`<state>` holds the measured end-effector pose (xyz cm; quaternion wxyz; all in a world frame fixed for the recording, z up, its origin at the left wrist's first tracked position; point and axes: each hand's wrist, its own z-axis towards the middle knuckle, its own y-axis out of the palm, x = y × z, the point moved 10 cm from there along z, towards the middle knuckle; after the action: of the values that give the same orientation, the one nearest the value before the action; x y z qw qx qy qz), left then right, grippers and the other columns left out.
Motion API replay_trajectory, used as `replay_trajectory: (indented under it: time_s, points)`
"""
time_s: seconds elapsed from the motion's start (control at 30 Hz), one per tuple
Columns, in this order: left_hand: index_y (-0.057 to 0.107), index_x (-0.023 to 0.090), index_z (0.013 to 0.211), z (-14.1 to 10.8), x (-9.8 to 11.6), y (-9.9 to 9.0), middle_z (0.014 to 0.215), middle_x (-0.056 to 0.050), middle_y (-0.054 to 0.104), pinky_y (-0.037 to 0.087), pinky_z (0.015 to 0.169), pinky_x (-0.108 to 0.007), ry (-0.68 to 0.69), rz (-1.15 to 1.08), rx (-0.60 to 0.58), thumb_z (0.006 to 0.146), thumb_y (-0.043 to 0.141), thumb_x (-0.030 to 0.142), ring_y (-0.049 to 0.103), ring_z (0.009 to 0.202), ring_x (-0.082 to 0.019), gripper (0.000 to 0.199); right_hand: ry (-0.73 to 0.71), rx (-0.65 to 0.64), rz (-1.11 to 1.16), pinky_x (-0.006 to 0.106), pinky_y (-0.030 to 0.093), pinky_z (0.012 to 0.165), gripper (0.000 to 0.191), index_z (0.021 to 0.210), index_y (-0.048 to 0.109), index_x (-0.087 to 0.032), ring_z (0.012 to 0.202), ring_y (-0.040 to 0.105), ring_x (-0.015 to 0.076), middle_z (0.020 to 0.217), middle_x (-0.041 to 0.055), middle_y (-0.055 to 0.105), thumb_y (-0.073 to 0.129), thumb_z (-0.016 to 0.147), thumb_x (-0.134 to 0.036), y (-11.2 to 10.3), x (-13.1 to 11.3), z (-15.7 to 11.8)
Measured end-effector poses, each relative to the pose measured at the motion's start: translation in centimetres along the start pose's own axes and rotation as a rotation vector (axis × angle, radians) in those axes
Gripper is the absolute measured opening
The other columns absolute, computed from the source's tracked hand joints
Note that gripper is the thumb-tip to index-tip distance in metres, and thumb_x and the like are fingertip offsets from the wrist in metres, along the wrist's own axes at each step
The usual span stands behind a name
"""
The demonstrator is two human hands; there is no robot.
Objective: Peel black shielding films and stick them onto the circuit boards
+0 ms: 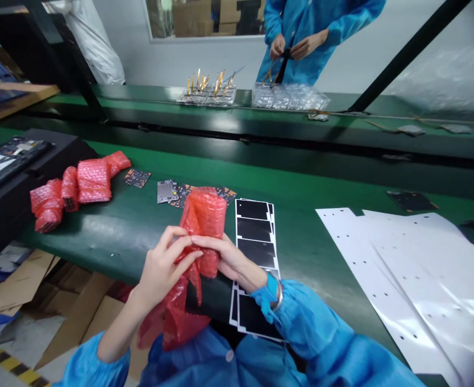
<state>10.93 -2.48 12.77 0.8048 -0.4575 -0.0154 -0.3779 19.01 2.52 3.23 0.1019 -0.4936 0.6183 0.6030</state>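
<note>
Your left hand [160,263], right hand [231,258] clamped together on red bubble bag [204,212]; bag light, soft, slippery; hold padded top.

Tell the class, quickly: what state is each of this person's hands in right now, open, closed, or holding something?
Left hand: closed, holding a red bubble bag.
Right hand: closed, holding the same red bubble bag.
</note>
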Motion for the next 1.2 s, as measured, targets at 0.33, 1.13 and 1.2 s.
replay_trajectory:
  time_s: [0.33, 1.13, 1.2]
  points:
    - [0.058, 0.017, 0.113, -0.1, 1.2, 1.4, 0.098, -0.004, 0.065, 0.053, 0.059, -0.018, 0.12, 0.289, 0.002, 0.107, 0.044, 0.019, 0.071, 0.073, -0.011, 0.016, -0.035, 0.145, -0.084, 0.039, 0.055, 0.098, 0.058, 0.111, 0.067, -0.022, 0.108, 0.068, 0.0247, 0.105, 0.0049, 0.073, 0.084, 0.07, -0.059, -1.1, 0.1, 1.0]
    - [0.07, 0.02, 0.097, 0.5, -2.4, 0.2, 0.094, -0.004, 0.061, 0.056, 0.078, -0.025, 0.069, -0.072, -0.013, 0.095, 0.058, 0.016, 0.063, 0.086, -0.015, 0.012, -0.041, 0.079, -0.112, 0.039, 0.051, 0.101, 0.058, 0.106, 0.069, -0.021, 0.101, 0.066, 0.0222, 0.108, 0.003, 0.074, 0.095, 0.06, -0.045, -2.5, -0.1, 1.5]
    - [0.069, 0.02, 0.097, 0.7, -2.4, 0.6, 0.098, -0.006, 0.062, 0.057, 0.083, -0.027, 0.087, -0.077, -0.092, 0.097, 0.059, 0.021, 0.065, 0.093, -0.016, 0.009, -0.045, 0.058, -0.104, 0.038, 0.051, 0.102, 0.054, 0.105, 0.07, -0.023, 0.102, 0.066, 0.022, 0.11, 0.0025, 0.074, 0.093, 0.061, -0.045, -2.2, -0.2, 1.5]
